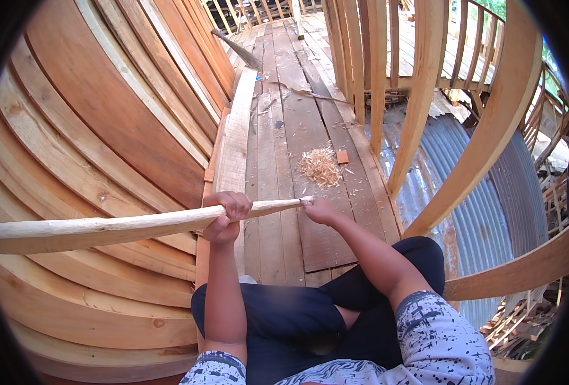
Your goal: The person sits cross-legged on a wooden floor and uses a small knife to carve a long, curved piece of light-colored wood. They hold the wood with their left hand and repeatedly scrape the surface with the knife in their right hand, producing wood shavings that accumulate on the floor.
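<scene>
A long pale wooden pole (111,230), peeled and roughly shaved, reaches in from the left and tapers toward the middle. My left hand (230,213) is wrapped round it a little way back from the thin end. At the tapered tip, my right hand (320,211) is closed, its knuckles hiding most of what it grips. A small dark bit and a pale sliver show between that fist and the tip; I cannot make out whether it is a blade. Beyond the hands, a heap of wood shavings (321,167) lies on the plank floor (286,131).
A small reddish wood block (342,157) sits beside the shavings. Upright wooden planks (124,96) line the left. Wooden railing posts (419,96) stand on the right above a corrugated metal roof (458,186). A broom (236,50) leans at the far left, near the planks.
</scene>
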Available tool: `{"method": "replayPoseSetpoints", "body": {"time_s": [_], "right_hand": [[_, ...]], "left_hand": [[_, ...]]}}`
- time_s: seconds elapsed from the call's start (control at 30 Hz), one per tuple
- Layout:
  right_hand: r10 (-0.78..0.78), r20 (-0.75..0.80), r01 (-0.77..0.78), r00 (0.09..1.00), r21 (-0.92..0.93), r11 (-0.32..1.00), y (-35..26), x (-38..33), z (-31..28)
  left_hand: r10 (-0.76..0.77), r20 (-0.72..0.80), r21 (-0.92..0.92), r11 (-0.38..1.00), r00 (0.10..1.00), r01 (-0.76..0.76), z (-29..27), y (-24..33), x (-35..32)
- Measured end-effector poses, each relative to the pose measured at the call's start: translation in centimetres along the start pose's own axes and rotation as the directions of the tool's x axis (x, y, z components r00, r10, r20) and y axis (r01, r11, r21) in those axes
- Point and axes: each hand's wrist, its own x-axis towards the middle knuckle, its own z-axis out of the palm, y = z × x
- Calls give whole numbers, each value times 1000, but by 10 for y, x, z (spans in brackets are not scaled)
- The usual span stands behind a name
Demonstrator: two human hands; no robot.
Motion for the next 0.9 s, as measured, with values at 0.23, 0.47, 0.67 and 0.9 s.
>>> {"method": "replayPoseSetpoints", "body": {"time_s": [0.23, 0.47, 0.67, 0.9], "right_hand": [[-256, 85, 252, 963, 65, 966, -47, -40, -20], [-374, 111, 358, 921, 141, 923, -20, -54, -25], [-150, 47, 154, 987, -88, 984, -10, -26, -22], [-182, -3, 181, 983, -79, 980, -10, -4, -19]], "left_hand": [[-19, 2, -26, 999, 1000, 19, 2, -1, 2], [-19, 33, -23, 1000, 999, 20, -6, -2, -17], [2, 46, -92, 996, 999, 3, -5, -8, -1], [6, 75, -141, 990, 997, 5, -18, -9, 13]]}}
